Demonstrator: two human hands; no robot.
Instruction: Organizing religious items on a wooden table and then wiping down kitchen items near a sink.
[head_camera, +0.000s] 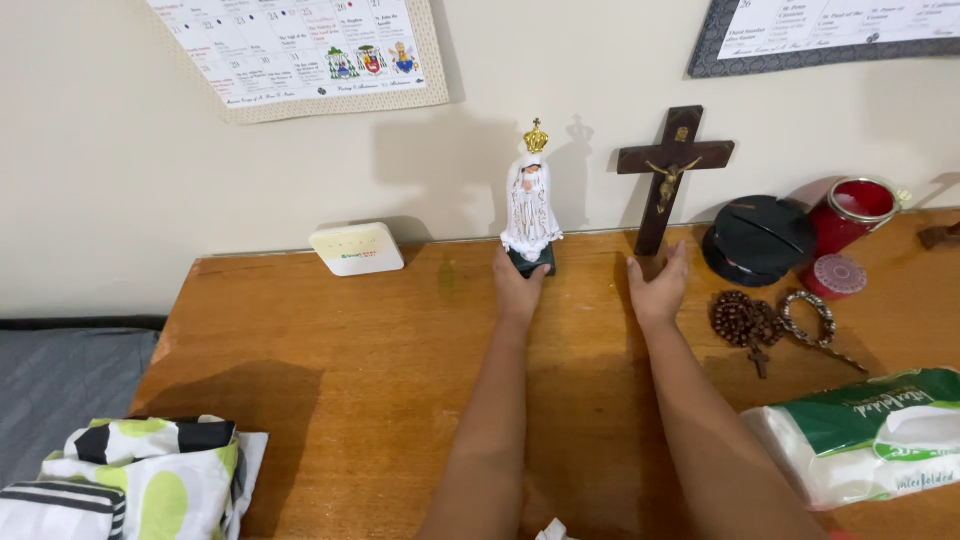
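Nearest the camera, 2 bare forearms reach out across the wooden surface (380, 380), with a green-and-white pack of tissues (870, 440) at the near right edge and a patterned green, black and white cloth (140, 475) at the near left.

Further out, the left hand (519, 285) wraps the dark base of a small white figurine with a gold crown (531, 205), which stands upright close to the wall. That grip looks clenched around the base, though the fingertips are hidden behind it. The right hand (658, 290) lies released and flat, fingers stretched to the foot of a dark wooden crucifix (668, 175) that leans on the wall; it touches or nearly touches the foot.

The figurine is probably light, stiff and brittle, top-heavy with its thin crown, so the base is the sound place to hold, not the head or veil.

To the right lie a brown rosary (748, 322), a metal bracelet (808, 315), a black cap-like object (760, 238), a red glass candle holder (850, 212) and its round red lid (833, 275). A small white box (357, 248) rests left of the figurine. 2 calendars (300, 50) hang above.
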